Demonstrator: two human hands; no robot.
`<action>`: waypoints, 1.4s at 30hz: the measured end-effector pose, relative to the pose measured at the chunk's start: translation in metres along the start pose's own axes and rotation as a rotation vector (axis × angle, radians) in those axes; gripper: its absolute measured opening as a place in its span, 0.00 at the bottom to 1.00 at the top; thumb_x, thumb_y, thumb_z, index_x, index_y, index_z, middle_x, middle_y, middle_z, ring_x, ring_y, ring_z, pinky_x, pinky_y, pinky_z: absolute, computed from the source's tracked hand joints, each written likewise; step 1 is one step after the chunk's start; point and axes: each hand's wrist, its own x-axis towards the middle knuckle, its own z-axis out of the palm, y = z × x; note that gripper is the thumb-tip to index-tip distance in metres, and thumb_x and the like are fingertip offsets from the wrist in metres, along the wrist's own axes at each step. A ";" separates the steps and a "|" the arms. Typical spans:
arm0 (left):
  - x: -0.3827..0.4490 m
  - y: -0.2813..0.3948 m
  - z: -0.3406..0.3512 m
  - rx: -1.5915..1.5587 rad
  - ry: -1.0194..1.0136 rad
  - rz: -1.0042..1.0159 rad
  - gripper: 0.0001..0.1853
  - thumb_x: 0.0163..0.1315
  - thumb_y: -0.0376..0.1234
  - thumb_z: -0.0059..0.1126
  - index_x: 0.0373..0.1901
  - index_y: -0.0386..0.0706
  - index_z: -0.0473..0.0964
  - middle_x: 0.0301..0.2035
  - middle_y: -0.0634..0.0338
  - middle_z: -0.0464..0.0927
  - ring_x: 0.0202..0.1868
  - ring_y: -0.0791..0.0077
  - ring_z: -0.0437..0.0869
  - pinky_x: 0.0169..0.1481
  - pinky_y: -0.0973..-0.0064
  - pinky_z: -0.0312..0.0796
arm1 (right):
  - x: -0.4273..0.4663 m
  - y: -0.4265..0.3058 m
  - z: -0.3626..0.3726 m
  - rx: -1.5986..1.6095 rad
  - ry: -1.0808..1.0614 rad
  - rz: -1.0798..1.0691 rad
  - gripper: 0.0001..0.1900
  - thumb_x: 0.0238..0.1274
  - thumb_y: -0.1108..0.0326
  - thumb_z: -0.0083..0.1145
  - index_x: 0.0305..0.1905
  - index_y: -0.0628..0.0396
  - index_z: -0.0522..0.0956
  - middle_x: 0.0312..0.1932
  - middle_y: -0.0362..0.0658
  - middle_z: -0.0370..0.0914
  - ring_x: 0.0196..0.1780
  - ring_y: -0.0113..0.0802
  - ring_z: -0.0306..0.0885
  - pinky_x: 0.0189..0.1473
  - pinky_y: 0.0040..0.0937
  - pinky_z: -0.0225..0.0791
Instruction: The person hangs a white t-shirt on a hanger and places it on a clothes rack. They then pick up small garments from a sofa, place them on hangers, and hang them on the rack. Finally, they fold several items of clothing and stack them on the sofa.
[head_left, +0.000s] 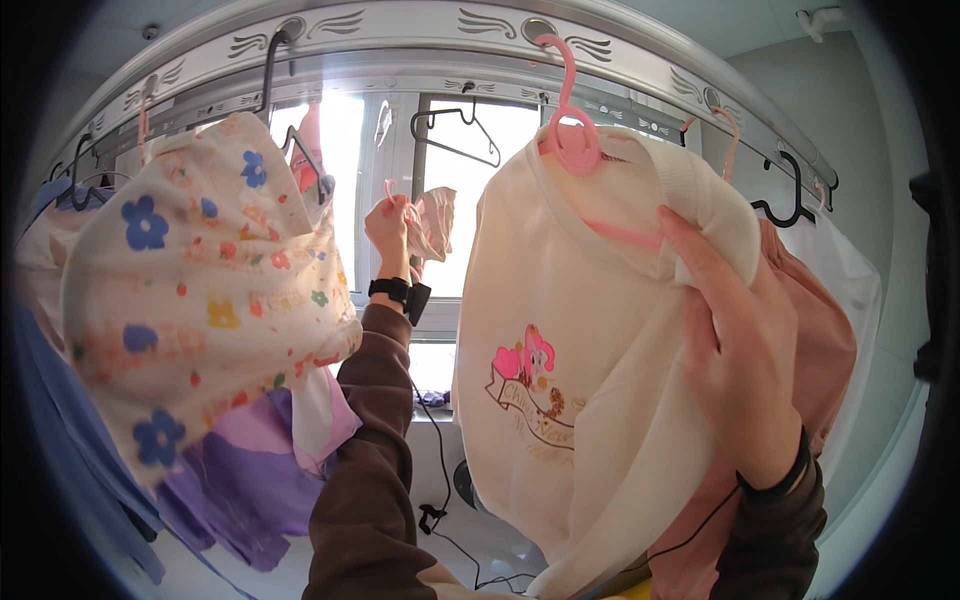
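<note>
A cream sweatshirt (525, 277) with a pink pony print and lettering hangs from a pink hanger (574, 142) on the silver rail. My right hand (742, 345) grips its shoulder, thumb on the ribbed edge of the bunched fabric. Farther off, towards the window, my left hand (386, 225) is raised and closed around a second pink hanger (391, 190). A small pale pink cloth piece (435, 225) hangs beside that hand; how it is fastened is hard to make out. At the left, a flower-printed white garment (225, 292) hangs close to my left sleeve.
Overhead runs a silver drying rail (420, 26) with round holes. An unloaded black hanger (457, 135) hangs before the window (480, 195). Purple clothing (232, 480) and a blue garment (67, 427) are at left, a salmon garment (814, 330) at right. A black cable (442, 457) trails below.
</note>
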 end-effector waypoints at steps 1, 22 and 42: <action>0.013 0.002 0.002 0.022 -0.001 0.019 0.10 0.61 0.34 0.68 0.34 0.35 0.86 0.22 0.61 0.83 0.23 0.77 0.79 0.30 0.75 0.70 | -0.001 0.000 0.000 -0.011 -0.016 0.027 0.31 0.49 0.90 0.49 0.60 0.57 0.80 0.53 0.56 0.80 0.54 0.55 0.80 0.56 0.38 0.73; 0.111 -0.024 0.133 0.383 -0.134 0.267 0.25 0.61 0.54 0.66 0.38 0.39 0.82 0.28 0.55 0.85 0.32 0.58 0.87 0.39 0.64 0.75 | 0.003 -0.002 0.020 -0.243 0.138 -0.077 0.27 0.44 0.88 0.51 0.54 0.61 0.83 0.44 0.54 0.84 0.47 0.52 0.83 0.51 0.38 0.75; 0.116 -0.054 0.182 0.414 -0.218 0.256 0.24 0.68 0.44 0.56 0.21 0.34 0.81 0.19 0.53 0.84 0.20 0.67 0.85 0.28 0.68 0.75 | -0.003 0.008 0.024 -0.407 0.194 -0.151 0.28 0.50 0.82 0.59 0.60 0.54 0.82 0.58 0.63 0.76 0.57 0.58 0.79 0.56 0.43 0.74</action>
